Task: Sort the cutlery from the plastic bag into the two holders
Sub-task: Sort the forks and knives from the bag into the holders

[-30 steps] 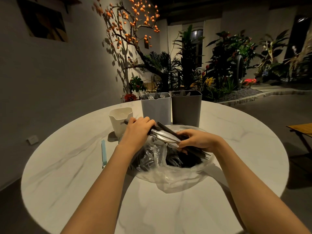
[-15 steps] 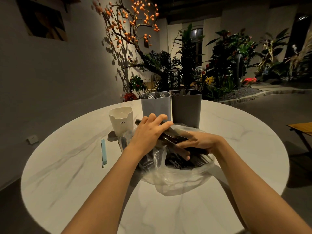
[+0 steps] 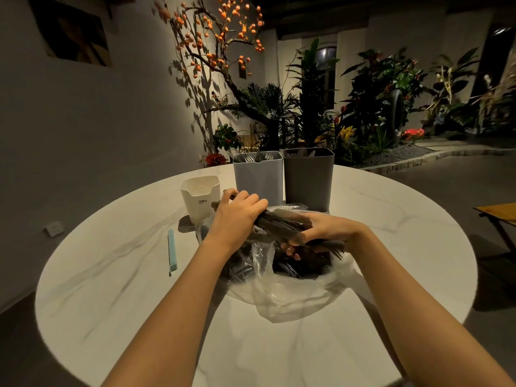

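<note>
dim lamplight falls on a round white marble table (image 3: 117,275), where a clear plastic bag (image 3: 293,297) of dark-handled cutlery (image 3: 290,268) sits just before a light grey holder (image 3: 258,180) and a dark grey holder (image 3: 308,181). over the bag, the left hand (image 3: 237,216) curls its fingers round a bundle of dark handles (image 3: 282,223), and the right hand (image 3: 326,229) grips the same bundle.

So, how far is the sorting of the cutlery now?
Partly done. The light grey holder and the dark grey holder each show some cutlery at the rim. Both hands, left hand and right hand, grip a bundle of cutlery over the plastic bag. The bag looks to hold many more dark pieces.
</note>
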Available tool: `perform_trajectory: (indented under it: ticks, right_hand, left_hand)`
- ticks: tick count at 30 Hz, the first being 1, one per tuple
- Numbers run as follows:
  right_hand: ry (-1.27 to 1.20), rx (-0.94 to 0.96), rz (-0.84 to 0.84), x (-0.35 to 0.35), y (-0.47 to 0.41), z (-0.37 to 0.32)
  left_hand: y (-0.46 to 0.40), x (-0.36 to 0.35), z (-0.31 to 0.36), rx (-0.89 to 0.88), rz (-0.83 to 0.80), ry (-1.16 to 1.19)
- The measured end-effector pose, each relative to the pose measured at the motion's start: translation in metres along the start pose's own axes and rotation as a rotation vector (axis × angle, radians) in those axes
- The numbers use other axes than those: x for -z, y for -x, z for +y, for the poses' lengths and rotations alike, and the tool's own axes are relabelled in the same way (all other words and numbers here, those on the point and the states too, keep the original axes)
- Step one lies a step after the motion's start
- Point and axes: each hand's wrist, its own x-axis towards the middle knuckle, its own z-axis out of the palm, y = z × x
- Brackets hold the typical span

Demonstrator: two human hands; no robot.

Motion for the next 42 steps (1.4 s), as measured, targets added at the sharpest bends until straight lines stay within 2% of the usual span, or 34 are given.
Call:
perform_trajectory:
  ticks: [2,7,13,19,23,26,29,33,38,42]
  right_hand:
    - [-0.001,-0.006,0.006,0.002,0.000,0.002]
    - [-0.052,-0.111,0.145,0.005,0.005,0.004]
    - [-0.057,-0.098,0.278,0.006,-0.002,0.009]
    - [0.107,-0.016,0.293,0.005,-0.002,0.010]
    - [0.102,0.006,0.279,0.007,-0.002,0.011]
    - [0.093,0.076,0.310,0.007,-0.002,0.012]
    - [0.086,0.115,0.359,0.006,-0.003,0.011]
    - [-0.004,0.018,0.413,0.007,-0.005,0.014]
    - [-0.217,-0.029,0.369,0.015,0.001,0.016]
    - [-0.197,-0.099,0.317,0.016,0.005,0.016]
  left_hand:
    - [0.001,0.000,-0.001,0.002,-0.011,-0.010]
    - [0.001,-0.002,-0.008,0.097,0.017,-0.036]
    - [0.003,-0.004,-0.010,0.197,-0.108,-0.073]
    - [0.000,0.004,-0.004,0.190,-0.176,-0.146]
    - [0.000,0.003,0.003,0.106,-0.219,-0.090]
    - [-0.002,0.008,0.006,0.123,-0.237,-0.008]
    - [-0.001,0.012,0.007,0.150,-0.237,-0.044]
    - [-0.001,0.013,0.009,0.217,-0.283,-0.058]
    - [0.002,0.007,-0.002,0.328,-0.265,-0.048]
    - [0.005,0.004,-0.009,0.422,-0.272,-0.054]
